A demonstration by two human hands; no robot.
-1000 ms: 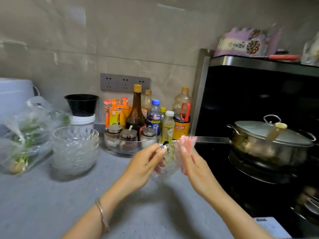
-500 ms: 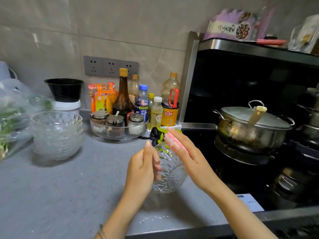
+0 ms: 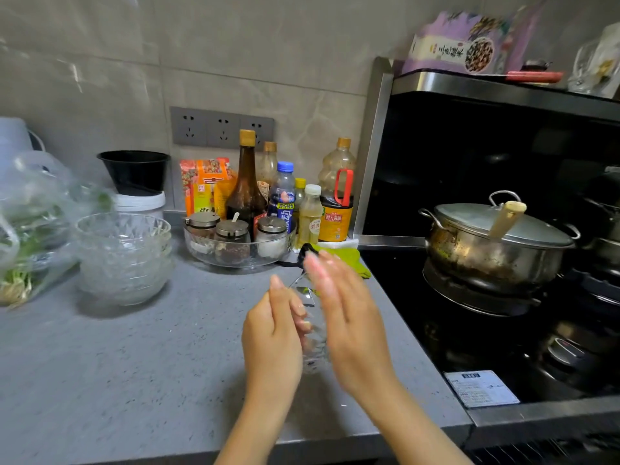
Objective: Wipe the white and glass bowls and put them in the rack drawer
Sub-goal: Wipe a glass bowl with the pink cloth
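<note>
A cut-glass bowl [image 3: 313, 350] is held edge-on above the grey counter [image 3: 134, 364], between my two hands. My left hand [image 3: 273, 337] grips its rim, thumb up and fingers curled on the bowl's wall. My right hand [image 3: 349, 317] lies flat against the bowl's other side with straight fingers; its fingertips are a pinkish blur, and I cannot tell whether a cloth is under them. A stack of several glass bowls [image 3: 124, 256] stands on the counter to the left. No rack drawer is in view.
Behind my hands are a glass tray of spice jars [image 3: 235, 243], sauce bottles [image 3: 246, 189] and a yellow-green cloth [image 3: 349, 260]. A lidded steel pot [image 3: 496, 250] sits on the black stove [image 3: 469, 347] at right. A bag of greens [image 3: 30, 229] lies far left.
The bowl has turned from facing me to edge-on and sits lower over the counter. My right hand has swept across its side; my left hand keeps hold of the rim.
</note>
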